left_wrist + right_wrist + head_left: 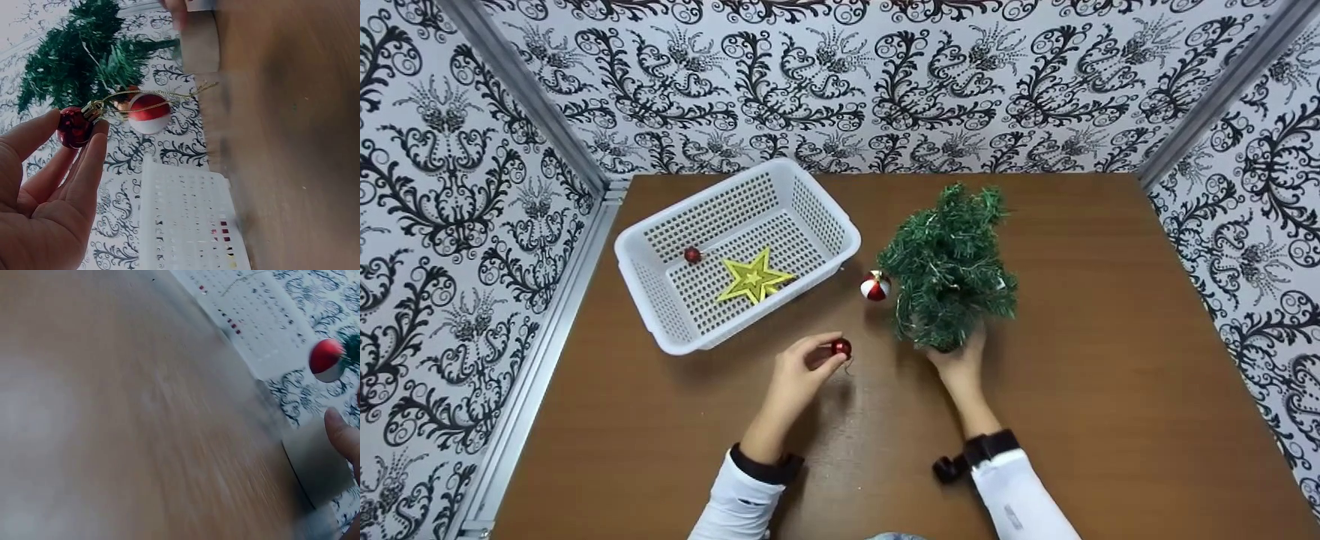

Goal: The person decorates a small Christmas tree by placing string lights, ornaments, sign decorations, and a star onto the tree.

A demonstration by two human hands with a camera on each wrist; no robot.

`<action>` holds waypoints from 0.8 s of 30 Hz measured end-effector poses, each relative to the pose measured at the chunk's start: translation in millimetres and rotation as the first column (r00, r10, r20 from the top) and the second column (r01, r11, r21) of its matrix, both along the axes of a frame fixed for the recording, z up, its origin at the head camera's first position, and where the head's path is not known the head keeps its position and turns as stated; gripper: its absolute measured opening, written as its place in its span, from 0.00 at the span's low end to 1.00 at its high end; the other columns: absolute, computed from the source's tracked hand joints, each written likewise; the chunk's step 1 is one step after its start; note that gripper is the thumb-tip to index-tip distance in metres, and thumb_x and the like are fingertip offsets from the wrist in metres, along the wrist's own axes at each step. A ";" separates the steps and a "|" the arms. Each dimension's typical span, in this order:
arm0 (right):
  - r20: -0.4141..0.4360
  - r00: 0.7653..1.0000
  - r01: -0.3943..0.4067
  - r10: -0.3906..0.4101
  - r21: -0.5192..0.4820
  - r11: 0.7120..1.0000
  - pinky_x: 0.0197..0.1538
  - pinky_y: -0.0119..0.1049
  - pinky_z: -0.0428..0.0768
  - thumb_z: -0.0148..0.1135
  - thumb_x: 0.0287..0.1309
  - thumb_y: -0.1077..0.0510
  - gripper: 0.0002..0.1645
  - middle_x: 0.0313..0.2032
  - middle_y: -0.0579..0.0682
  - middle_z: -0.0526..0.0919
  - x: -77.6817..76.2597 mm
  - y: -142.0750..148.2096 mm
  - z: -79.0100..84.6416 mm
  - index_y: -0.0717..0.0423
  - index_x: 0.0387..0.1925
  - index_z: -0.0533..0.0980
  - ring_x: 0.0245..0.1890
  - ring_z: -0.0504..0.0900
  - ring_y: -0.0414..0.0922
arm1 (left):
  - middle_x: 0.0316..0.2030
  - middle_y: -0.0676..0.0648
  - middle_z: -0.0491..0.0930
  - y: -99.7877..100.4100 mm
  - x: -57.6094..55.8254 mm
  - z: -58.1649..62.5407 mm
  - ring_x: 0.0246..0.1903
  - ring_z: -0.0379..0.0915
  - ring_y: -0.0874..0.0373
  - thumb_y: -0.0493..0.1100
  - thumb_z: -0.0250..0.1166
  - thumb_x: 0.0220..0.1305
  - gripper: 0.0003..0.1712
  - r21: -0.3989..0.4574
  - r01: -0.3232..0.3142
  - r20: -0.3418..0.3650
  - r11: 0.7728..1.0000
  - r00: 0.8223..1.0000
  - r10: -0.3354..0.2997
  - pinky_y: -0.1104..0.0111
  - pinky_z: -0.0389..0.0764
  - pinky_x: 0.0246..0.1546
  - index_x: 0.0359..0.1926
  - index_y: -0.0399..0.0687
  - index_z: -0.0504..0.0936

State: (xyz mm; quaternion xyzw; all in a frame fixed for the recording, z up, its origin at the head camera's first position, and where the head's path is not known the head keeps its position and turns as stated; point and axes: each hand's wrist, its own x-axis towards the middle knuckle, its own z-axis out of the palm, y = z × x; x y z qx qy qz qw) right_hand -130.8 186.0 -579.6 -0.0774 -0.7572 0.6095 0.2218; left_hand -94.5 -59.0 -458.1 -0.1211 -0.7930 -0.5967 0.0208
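My left hand (797,375) pinches a small shiny red bauble (841,348) between thumb and fingertips. In the left wrist view, a gold loop of string trails from the bauble's (72,130) cap. To the right stands a small green artificial Christmas tree (949,259), and my right hand (962,367) grips it low down, partly hidden under the branches. A red-and-white bauble (876,286) hangs at the tree's left side. The right wrist view shows the thumb (344,436) by the tree's pale block base (318,464).
A white perforated plastic basket (735,322) stands at the back left of the brown table (1110,337). Inside lie a yellow star (751,278) and another red bauble (692,256). Patterned walls (840,82) enclose the table at the back and sides.
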 end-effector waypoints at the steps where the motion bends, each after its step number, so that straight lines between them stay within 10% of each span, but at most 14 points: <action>1: 0.006 1.000 0.007 -0.007 0.021 1.000 0.62 0.40 0.60 0.74 0.27 0.70 0.62 0.61 0.67 0.53 2.0 2.0 0.3 0.71 0.62 0.44 0.62 0.54 0.56 | 0.40 0.33 0.77 0.6 0.7 1.7 0.39 0.77 0.44 0.31 0.65 0.49 0.17 -0.005 0.001 -0.005 1.000 1.000 -0.001 0.61 0.78 0.41 0.43 0.29 0.77; 4: 0.023 0.998 0.058 -0.062 0.160 0.985 0.66 0.50 0.48 0.77 0.25 0.61 0.70 0.64 0.67 0.45 15.0 13.6 2.4 0.68 0.65 0.40 0.65 0.45 0.58 | 0.39 0.33 0.77 2.4 3.1 5.5 0.39 0.77 0.44 0.31 0.65 0.50 0.17 -0.002 0.011 -0.018 1.000 1.000 -0.012 0.61 0.78 0.40 0.43 0.30 0.78; 11: -0.230 0.969 0.084 -0.085 -0.013 0.996 0.68 0.44 0.44 0.74 0.28 0.69 0.70 0.68 0.54 0.43 47.4 16.8 25.1 0.57 0.68 0.38 0.67 0.41 0.46 | 0.39 0.35 0.77 4.6 3.9 0.1 0.39 0.77 0.47 0.31 0.65 0.50 0.16 0.023 0.034 -0.036 0.999 0.999 -0.033 0.70 0.79 0.39 0.43 0.32 0.78; 16: -0.612 0.786 0.051 -0.088 -0.077 0.996 0.66 0.49 0.49 0.76 0.28 0.59 0.62 0.63 0.64 0.53 50.1 8.2 13.5 0.70 0.62 0.48 0.64 0.50 0.57 | 0.40 0.36 0.77 5.6 5.5 2.7 0.39 0.77 0.48 0.32 0.65 0.50 0.16 0.037 0.048 -0.059 0.998 0.997 -0.046 0.70 0.79 0.40 0.43 0.32 0.78; 20: -0.760 0.649 0.062 -0.040 0.000 0.998 0.63 0.47 0.57 0.76 0.28 0.59 0.53 0.56 0.71 0.59 49.2 -7.9 10.7 0.78 0.54 0.57 0.58 0.57 0.63 | 0.41 0.36 0.77 7.9 12.4 20.1 0.39 0.77 0.47 0.30 0.65 0.50 0.16 0.035 0.051 -0.067 0.998 0.997 -0.048 0.66 0.79 0.40 0.43 0.32 0.78; 24: -0.803 0.595 0.099 0.040 0.123 0.987 0.59 0.42 0.65 0.74 0.34 0.58 0.42 0.50 0.71 0.68 56.3 -31.7 27.3 0.80 0.47 0.64 0.54 0.65 0.60 | 0.41 0.37 0.77 8.8 17.5 28.2 0.39 0.78 0.49 0.31 0.65 0.50 0.16 0.031 0.058 -0.100 0.998 0.994 -0.054 0.66 0.79 0.40 0.43 0.33 0.78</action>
